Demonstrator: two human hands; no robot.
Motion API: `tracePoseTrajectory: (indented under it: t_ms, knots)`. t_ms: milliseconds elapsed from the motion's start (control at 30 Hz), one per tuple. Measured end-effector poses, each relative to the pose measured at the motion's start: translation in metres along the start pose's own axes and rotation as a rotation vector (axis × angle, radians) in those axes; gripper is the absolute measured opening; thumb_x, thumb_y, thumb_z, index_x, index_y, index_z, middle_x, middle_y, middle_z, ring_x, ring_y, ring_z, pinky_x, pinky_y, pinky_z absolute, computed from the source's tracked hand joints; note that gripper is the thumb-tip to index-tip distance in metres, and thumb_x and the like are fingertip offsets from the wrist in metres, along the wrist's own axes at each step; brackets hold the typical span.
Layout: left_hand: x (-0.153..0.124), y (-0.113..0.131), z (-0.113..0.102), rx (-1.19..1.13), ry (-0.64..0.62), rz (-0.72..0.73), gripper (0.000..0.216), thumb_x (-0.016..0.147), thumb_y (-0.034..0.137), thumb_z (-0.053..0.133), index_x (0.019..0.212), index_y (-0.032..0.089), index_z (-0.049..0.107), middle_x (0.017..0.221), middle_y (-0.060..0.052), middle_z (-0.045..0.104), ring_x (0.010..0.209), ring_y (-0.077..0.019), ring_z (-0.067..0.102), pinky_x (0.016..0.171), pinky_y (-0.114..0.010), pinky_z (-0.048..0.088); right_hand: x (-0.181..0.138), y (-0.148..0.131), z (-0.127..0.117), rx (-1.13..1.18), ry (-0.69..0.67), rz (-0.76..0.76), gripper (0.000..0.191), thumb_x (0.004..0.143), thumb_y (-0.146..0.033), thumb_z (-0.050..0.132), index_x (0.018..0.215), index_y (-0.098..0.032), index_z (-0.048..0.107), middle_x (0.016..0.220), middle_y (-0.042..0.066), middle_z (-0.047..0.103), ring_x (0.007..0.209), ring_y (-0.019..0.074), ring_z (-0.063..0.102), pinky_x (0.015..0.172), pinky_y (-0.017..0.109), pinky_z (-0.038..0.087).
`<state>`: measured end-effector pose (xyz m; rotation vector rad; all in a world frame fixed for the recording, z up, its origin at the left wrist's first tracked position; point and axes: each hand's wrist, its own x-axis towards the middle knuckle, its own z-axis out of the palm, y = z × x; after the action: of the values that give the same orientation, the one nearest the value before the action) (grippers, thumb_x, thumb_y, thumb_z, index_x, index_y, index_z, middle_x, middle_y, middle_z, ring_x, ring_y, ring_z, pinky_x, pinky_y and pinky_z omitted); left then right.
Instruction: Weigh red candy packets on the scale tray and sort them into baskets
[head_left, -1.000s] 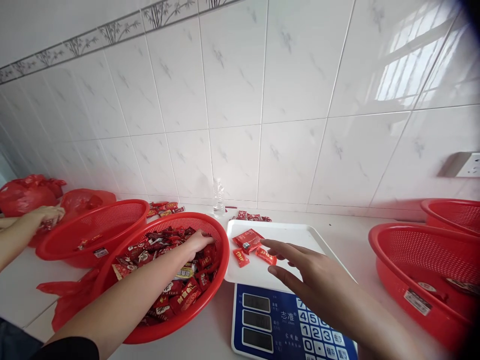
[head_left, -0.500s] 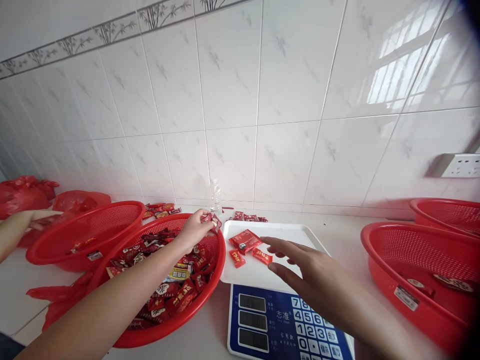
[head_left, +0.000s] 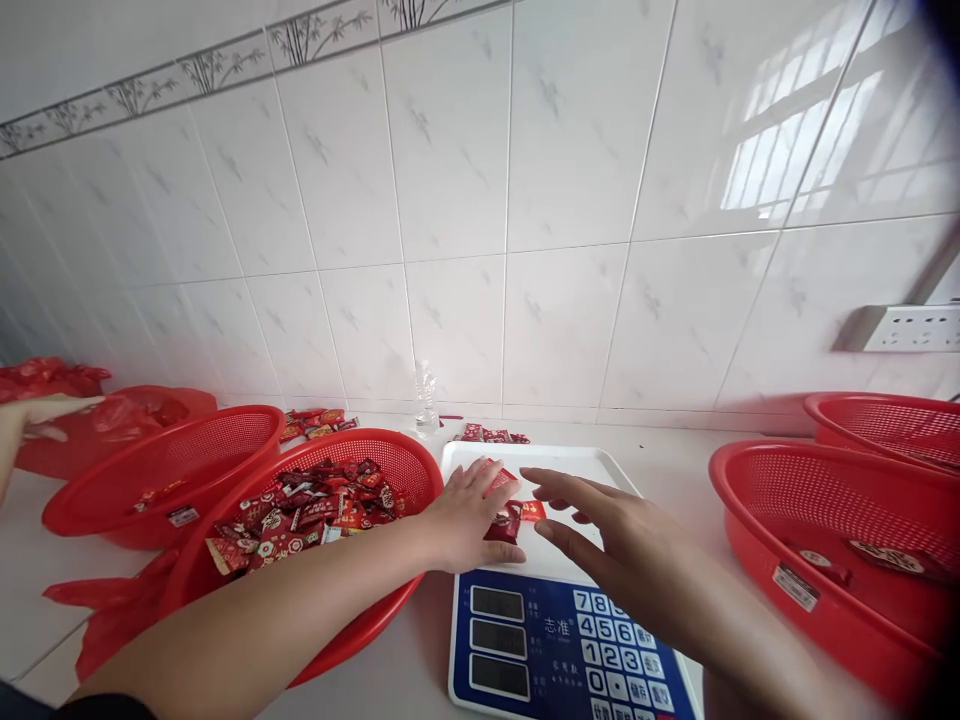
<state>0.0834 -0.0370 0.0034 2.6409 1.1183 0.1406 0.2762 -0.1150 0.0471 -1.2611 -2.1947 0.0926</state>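
Our left hand (head_left: pixel 466 515) lies flat-fingered on candies (head_left: pixel 504 522) on the scale tray (head_left: pixel 592 462), gripping nothing we can see; our right hand (head_left: pixel 619 535) hovers beside it, spread and empty.

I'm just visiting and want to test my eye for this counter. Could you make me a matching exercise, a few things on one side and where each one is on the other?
Things:
1. left hand
2. right hand
3. pile of wrapped sweets
4. small clear bottle

Places:
A. standing against the tiled wall
B. inside the red basket left of the scale
C. fingers spread open above the scale's white tray, holding nothing
D. down on the tray over red packets

Pairs: 1-D, 2-C, 3-B, 4-A
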Motion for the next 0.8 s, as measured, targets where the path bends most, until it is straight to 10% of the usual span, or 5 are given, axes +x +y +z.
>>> tracePoseTrajectory:
  t_ms: [300, 633, 800]
  knots:
    - [0.023, 0.003, -0.002, -0.036, -0.257, -0.067, 0.094, 0.073, 0.079, 0.035, 0.146, 0.025, 0.012, 0.153, -0.008, -0.003, 0.137, -0.0353, -0.013, 0.105, -0.062, -0.001, -0.001, 0.001, 0.000, 0.005, -0.006, 0.006, 0.037, 0.091, -0.033, 0.042, 0.127, -0.032, 0.048, 0.110, 0.003, 0.067, 0.086, 0.0185, 0.066, 0.068, 0.034, 0.056]
    - [0.005, -0.046, -0.029, -0.443, 0.355, -0.190, 0.034, 0.087, 0.041, 0.046, 0.114, 0.022, 0.055, 0.124, -0.007, 0.057, 0.116, -0.0225, 0.050, 0.098, -0.034, 0.038, 0.000, 0.002, -0.008, 0.006, 0.036, 0.027, 0.036, 0.092, -0.036, 0.042, 0.126, -0.030, 0.051, 0.107, 0.004, 0.069, 0.087, 0.0202, 0.067, 0.069, 0.034, 0.056]
    - [-0.033, -0.092, -0.024, -0.280, 0.252, -0.342, 0.008, 0.077, 0.024, 0.053, 0.078, 0.020, 0.060, 0.083, -0.003, 0.067, 0.080, -0.0213, 0.063, 0.075, -0.031, 0.047, 0.001, 0.007, -0.005, -0.005, 0.031, 0.035, 0.037, 0.091, -0.041, 0.042, 0.125, -0.033, 0.051, 0.104, 0.002, 0.070, 0.086, 0.0203, 0.068, 0.067, 0.033, 0.056]
